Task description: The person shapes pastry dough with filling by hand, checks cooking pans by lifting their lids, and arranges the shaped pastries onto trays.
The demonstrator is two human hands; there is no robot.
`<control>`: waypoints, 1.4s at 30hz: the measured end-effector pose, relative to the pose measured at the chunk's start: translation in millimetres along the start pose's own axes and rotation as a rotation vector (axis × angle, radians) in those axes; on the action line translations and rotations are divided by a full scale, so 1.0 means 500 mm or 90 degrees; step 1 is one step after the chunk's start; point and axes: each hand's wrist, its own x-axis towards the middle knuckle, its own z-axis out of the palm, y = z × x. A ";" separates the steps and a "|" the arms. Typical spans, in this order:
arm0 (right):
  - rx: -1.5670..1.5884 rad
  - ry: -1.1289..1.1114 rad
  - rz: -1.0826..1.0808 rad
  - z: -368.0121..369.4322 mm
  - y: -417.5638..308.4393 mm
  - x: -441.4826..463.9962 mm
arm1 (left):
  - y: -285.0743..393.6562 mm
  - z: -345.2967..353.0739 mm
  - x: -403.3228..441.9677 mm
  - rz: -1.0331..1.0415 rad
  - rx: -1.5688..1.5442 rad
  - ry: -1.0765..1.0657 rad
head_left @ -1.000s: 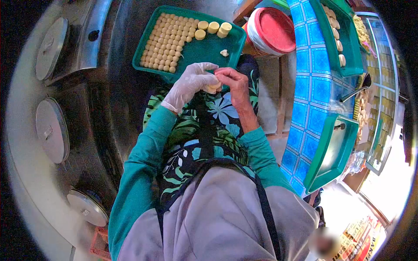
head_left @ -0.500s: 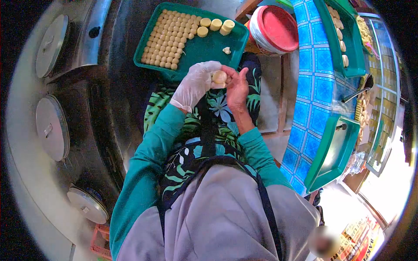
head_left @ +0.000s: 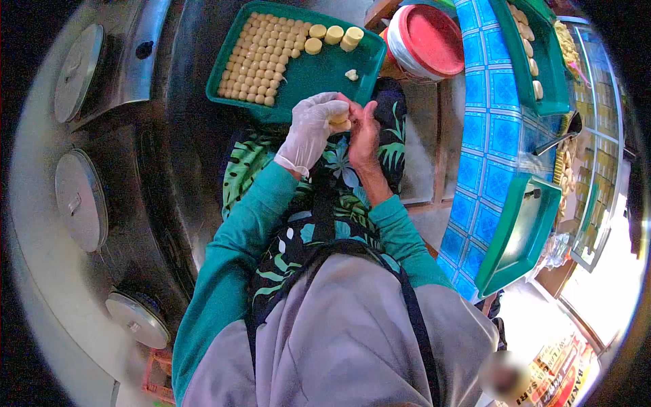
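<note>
My left hand, in a thin translucent glove, is closed around a small pale dough piece; the thumb lies across it and hides most of it. From the other side my right hand, bare, has its fingers curled against the same piece, thumb raised; its fingertips are partly hidden. Just beyond both hands is a green tray. Tight rows of small round dough balls fill its left part. Several yellow discs, some stacked, stand at its upper right, and a small white dough scrap lies below them.
To the right, a table with a blue tiled-pattern cover bears another green tray, a tray with oval dough pieces and a dark-ended utensil. A red-lidded bucket stands between. Round metal lids line the left.
My left thumb has moved over the dough piece, covering its round face. My right hand has turned and shifted slightly left, its fingers more curled. The tray's contents look unchanged.
</note>
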 end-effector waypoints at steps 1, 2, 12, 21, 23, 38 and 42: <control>-0.021 -0.010 0.004 0.000 -0.002 -0.001 | -0.001 0.003 -0.007 0.016 0.009 -0.014; -0.020 -0.008 0.003 -0.003 -0.003 0.001 | -0.002 0.006 -0.012 0.030 0.018 -0.029; -0.102 -0.090 0.068 0.016 -0.055 0.045 | -0.015 -0.020 -0.003 -0.074 0.014 0.042; -0.153 -0.082 0.074 -0.052 -0.055 0.045 | 0.006 -0.020 -0.022 0.018 0.037 0.024; -0.120 -0.080 0.068 -0.053 -0.055 0.046 | 0.008 -0.028 -0.009 -0.012 0.142 -0.040; -0.158 -0.160 0.115 -0.059 -0.065 0.081 | 0.014 -0.036 -0.010 -0.030 0.114 -0.059; -0.227 -0.154 0.062 -0.052 -0.075 0.086 | 0.028 -0.029 -0.019 -0.008 0.110 -0.010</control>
